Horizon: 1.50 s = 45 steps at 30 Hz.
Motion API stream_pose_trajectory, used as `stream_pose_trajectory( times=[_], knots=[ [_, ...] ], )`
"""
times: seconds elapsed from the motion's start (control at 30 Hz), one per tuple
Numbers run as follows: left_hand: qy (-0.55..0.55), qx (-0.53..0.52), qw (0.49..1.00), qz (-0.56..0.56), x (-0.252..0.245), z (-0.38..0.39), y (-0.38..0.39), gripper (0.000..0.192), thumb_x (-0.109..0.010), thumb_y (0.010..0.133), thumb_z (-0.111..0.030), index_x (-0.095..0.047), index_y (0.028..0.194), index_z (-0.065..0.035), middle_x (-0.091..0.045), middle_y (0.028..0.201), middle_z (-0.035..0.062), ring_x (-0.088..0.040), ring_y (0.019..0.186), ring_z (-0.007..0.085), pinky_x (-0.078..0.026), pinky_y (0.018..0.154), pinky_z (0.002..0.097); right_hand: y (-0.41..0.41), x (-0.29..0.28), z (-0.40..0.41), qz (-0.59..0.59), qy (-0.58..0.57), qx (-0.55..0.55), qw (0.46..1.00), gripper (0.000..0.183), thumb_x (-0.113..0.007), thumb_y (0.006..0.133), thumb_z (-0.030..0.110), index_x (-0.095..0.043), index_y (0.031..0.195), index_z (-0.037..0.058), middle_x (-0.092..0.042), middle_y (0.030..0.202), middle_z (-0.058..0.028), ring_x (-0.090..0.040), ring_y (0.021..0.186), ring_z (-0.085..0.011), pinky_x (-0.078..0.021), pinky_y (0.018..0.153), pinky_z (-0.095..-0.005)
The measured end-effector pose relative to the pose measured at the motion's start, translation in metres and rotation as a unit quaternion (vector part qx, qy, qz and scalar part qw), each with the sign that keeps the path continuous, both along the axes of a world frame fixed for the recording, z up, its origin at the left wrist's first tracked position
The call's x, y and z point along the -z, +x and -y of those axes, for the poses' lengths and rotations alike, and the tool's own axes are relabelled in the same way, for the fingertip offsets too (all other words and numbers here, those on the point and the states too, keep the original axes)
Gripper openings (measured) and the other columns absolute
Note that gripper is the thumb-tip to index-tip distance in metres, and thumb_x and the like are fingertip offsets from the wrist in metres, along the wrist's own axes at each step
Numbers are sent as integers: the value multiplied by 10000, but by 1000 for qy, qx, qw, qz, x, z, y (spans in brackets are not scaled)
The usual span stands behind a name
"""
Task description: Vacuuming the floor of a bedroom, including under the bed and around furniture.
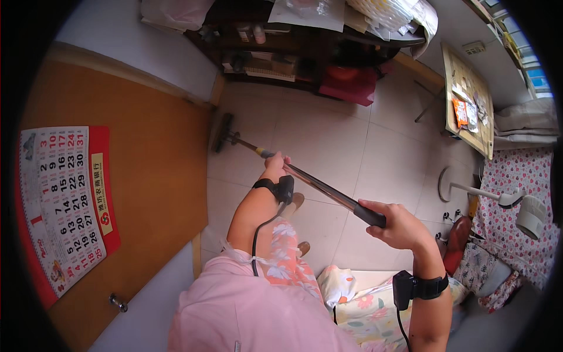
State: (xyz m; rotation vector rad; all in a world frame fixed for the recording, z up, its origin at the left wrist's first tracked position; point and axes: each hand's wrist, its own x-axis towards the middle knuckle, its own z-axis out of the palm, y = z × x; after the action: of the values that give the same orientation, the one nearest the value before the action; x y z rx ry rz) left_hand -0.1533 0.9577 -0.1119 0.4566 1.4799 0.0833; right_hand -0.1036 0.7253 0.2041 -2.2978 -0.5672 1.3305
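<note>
A long-handled mop (323,182) slants across the view, and both my hands grip it. My left hand (276,163) is wrapped around the lower pole, close to a grey and yellow collar. At the pole's upper end, my right hand (396,224) holds the dark grip, with fingers along its top and the thumb below. The dark mop head (222,133) rests on the tiled floor (316,127) beside the brown door (162,145). Whether it is a sponge or a cloth head cannot be told. Each of my arms wears a black strap with a small device and cable.
A dark cabinet (308,48) with packed shelves stands at the far wall, a red box (347,86) at its foot. To the right are a folding table (468,94), a white pedestal fan (475,190) and a red-brown seat (457,244). Flowered bedding (369,308) lies close behind.
</note>
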Motion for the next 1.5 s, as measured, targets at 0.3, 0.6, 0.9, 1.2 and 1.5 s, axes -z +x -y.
stream_pose_trajectory(
  times=[0.3,0.6,0.9,1.2,1.5],
  knots=[
    [76,284,931,-215,-8,141,-22,191,-469,723,-11,-404,894,43,-518,604,129,-512,454,204,-406,370,318,-98,-13,115,-8,-61,125,990,518,-584,667,100,-450,1167,107,-543,618,-194,-560,584,-320,-436,558,-348],
    [-38,529,830,-170,-28,317,-143,437,-536,729,-71,-229,1037,-26,-485,1012,191,-539,914,281,-458,749,338,-300,-55,238,-68,-114,333,933,556,-602,676,62,-404,1195,45,-577,777,-175,-559,564,-199,-454,555,-321],
    [9,887,460,-42,27,449,-357,553,-613,690,-164,-284,1073,61,-548,945,171,-563,834,284,-431,728,357,-493,-113,267,-303,-233,566,730,513,-504,712,-18,-397,1210,42,-523,1076,-159,-493,979,-221,-380,837,-296],
    [-257,789,556,56,-89,366,-324,432,-463,804,-375,-453,1015,2,-497,980,155,-554,805,219,-477,542,359,-528,-148,264,-143,-147,501,841,542,-594,743,131,-373,1235,79,-535,1035,-144,-528,910,-228,-420,789,-321],
    [204,96,974,33,-67,-16,-368,282,-451,786,-75,-421,1066,-92,-496,692,50,-502,586,149,-433,525,271,-451,-146,293,-225,-148,433,860,696,-605,680,39,-237,1270,66,-560,734,-137,-557,570,-173,-456,474,-295]
  ],
)
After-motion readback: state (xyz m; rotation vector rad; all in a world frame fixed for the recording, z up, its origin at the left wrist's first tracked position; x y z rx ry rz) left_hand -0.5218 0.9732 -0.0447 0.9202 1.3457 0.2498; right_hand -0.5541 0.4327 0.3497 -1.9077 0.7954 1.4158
